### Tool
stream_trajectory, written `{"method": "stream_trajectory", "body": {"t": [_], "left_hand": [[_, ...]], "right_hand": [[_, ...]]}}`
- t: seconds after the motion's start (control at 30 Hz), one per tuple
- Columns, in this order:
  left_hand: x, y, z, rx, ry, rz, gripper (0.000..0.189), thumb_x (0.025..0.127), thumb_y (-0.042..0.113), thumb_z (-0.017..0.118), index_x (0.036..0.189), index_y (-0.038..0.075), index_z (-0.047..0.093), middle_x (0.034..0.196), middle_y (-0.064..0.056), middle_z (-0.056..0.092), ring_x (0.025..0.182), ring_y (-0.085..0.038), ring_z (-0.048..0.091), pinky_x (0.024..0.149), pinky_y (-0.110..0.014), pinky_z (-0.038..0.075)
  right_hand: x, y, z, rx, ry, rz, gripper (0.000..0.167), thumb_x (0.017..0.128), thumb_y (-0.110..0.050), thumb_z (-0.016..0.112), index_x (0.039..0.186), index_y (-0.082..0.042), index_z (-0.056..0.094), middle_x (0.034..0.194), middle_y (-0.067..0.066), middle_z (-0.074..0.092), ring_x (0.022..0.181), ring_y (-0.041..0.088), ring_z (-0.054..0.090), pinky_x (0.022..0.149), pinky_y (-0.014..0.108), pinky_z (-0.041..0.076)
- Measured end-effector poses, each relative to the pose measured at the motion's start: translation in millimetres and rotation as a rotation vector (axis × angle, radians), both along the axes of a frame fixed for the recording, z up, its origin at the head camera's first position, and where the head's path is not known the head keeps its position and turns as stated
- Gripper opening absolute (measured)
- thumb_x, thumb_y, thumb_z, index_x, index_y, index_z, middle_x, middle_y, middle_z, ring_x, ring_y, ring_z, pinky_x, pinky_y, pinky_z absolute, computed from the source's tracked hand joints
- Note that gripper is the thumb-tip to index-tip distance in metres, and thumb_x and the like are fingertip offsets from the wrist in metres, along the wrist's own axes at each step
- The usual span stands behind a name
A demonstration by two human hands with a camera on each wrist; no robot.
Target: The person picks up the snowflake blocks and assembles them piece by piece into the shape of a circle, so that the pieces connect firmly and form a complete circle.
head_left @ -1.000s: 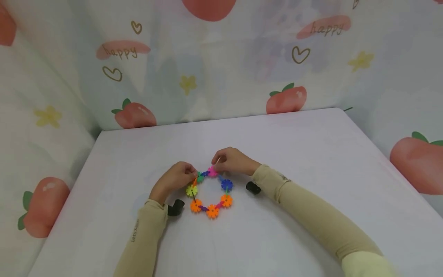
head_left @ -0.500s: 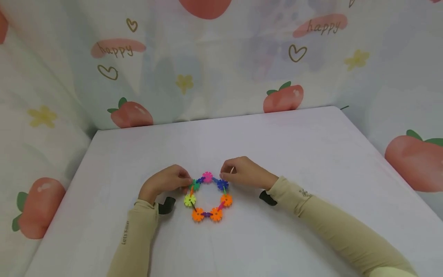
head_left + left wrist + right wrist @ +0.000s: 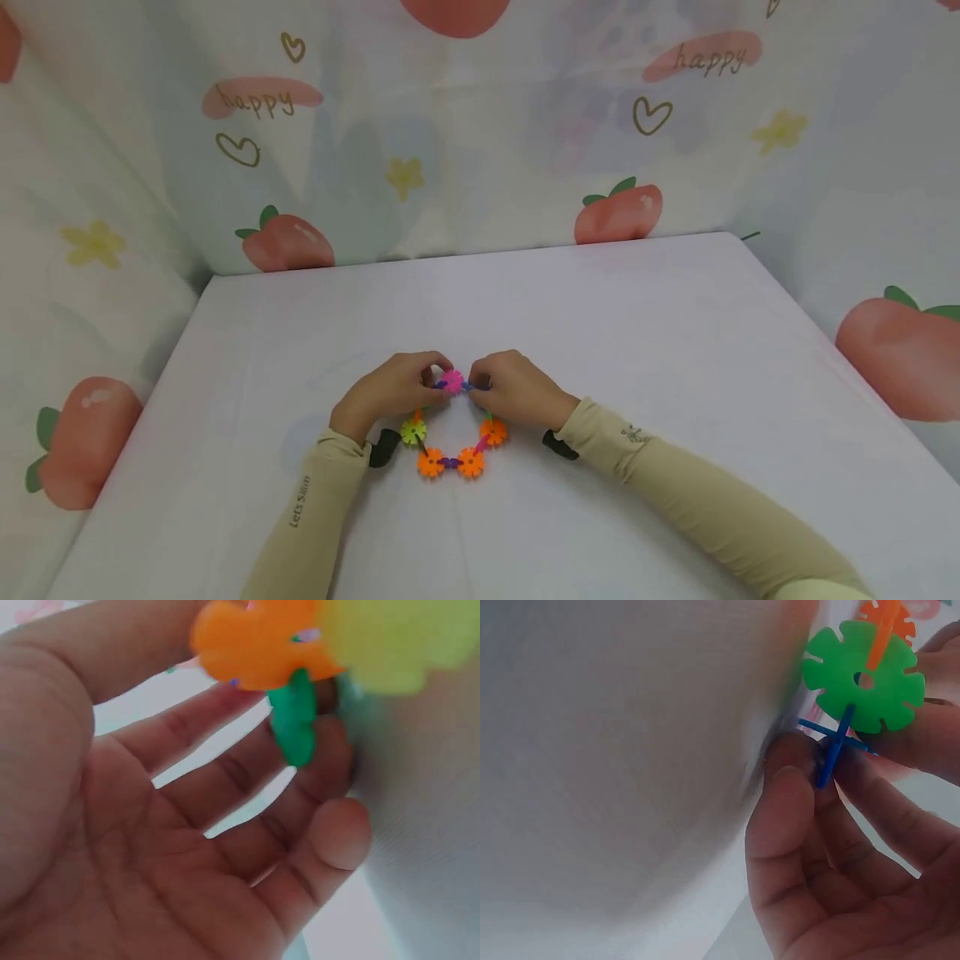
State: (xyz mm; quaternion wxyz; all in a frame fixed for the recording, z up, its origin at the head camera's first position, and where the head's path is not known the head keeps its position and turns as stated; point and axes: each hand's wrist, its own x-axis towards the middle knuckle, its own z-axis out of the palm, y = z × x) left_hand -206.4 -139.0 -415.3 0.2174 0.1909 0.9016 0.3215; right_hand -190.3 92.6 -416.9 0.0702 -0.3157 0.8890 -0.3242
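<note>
A ring of notched plastic snowflake discs (image 3: 431, 463), linked edge to edge in several colours, lies on the white table. Its far side has a pink disc (image 3: 452, 382), which my left hand (image 3: 393, 390) pinches at the left between thumb and forefinger. Just right of the pink disc, my right hand (image 3: 517, 392) grips a blue disc (image 3: 832, 754), largely hidden by the fingers in the head view. Near my left palm hang an orange disc (image 3: 259, 645), a green disc (image 3: 294, 724) and a yellow disc (image 3: 405, 645). In the right wrist view a green disc (image 3: 864, 675) stands above my fingertips.
Black wrist cameras (image 3: 384, 448) show beneath both sleeved forearms. The white table (image 3: 600, 317) reaches back to a patterned cloth wall (image 3: 480, 125), with more cloth along its left and right sides.
Both hands shifted along the ring; half a second ago they were apart at its left and right, now they meet on either side of the pink disc. The ring tilted little.
</note>
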Motion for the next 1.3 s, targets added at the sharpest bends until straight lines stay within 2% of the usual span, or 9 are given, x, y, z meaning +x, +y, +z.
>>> {"method": "stream_trajectory", "body": {"t": [0.2,0.6,0.8,1.03,1.17,1.23,1.3], "left_hand": [[-0.2,2.7,-2.5,0.000,0.037,0.002,0.024,0.099,0.015,0.078,0.122,0.011,0.071,0.097,-0.004,0.064,0.083,-0.020,0.058,0.073,-0.033,0.051],[2.5,5.6,-5.1,0.098,0.095,-0.055,0.018,0.094,0.007,0.080,0.111,0.009,0.074,0.093,0.002,0.067,0.087,-0.018,0.059,0.082,-0.035,0.052],[1.9,9.0,-4.8,0.094,0.125,-0.087,0.017,0.093,0.002,0.077,0.109,0.007,0.074,0.091,0.002,0.066,0.085,-0.017,0.059,0.081,-0.033,0.052],[2.7,11.7,-2.8,0.051,0.062,-0.071,0.019,0.097,0.005,0.075,0.115,0.006,0.072,0.098,0.000,0.067,0.091,-0.019,0.059,0.086,-0.035,0.053],[4.6,3.4,-1.3,0.040,-0.001,-0.037,0.033,0.100,0.015,0.075,0.130,0.006,0.068,0.105,-0.002,0.067,0.096,-0.020,0.060,0.089,-0.038,0.053],[7.0,-4.8,-1.6,0.060,-0.038,-0.010,0.043,0.101,0.022,0.075,0.140,0.007,0.064,0.109,-0.003,0.067,0.098,-0.021,0.060,0.090,-0.040,0.053],[11.2,-15.4,-2.3,0.102,-0.074,0.033,0.051,0.103,0.029,0.073,0.148,0.009,0.058,0.115,-0.004,0.067,0.102,-0.021,0.062,0.094,-0.043,0.053]], "right_hand": [[1.1,-3.2,1.2,0.009,-0.005,-0.018,0.007,0.095,-0.003,0.072,0.090,-0.006,0.076,0.080,-0.003,0.068,0.070,0.011,0.056,0.068,0.029,0.050],[2.3,-1.2,-1.4,-0.052,-0.019,0.014,0.016,0.094,0.003,0.073,0.082,-0.006,0.072,0.072,-0.004,0.059,0.067,0.010,0.051,0.065,0.026,0.044],[2.1,-1.4,-2.3,-0.074,-0.011,0.030,0.016,0.093,0.006,0.075,0.081,-0.005,0.072,0.073,-0.004,0.059,0.068,0.010,0.050,0.065,0.025,0.044],[1.6,-4.0,-2.2,-0.035,-0.038,-0.022,0.015,0.093,0.003,0.074,0.082,-0.006,0.072,0.074,-0.003,0.061,0.068,0.012,0.052,0.065,0.027,0.045],[1.7,-3.2,-3.2,-0.043,-0.082,-0.054,0.009,0.096,-0.003,0.073,0.089,-0.007,0.075,0.082,-0.003,0.069,0.074,0.013,0.057,0.071,0.029,0.051],[3.0,-1.0,-2.8,-0.061,-0.130,-0.077,0.006,0.099,-0.008,0.072,0.096,-0.007,0.077,0.088,-0.002,0.072,0.079,0.014,0.061,0.075,0.032,0.054],[5.1,2.6,-1.0,-0.075,-0.182,-0.105,0.012,0.102,-0.015,0.069,0.106,-0.007,0.078,0.096,-0.001,0.074,0.086,0.015,0.066,0.080,0.035,0.057]]}}
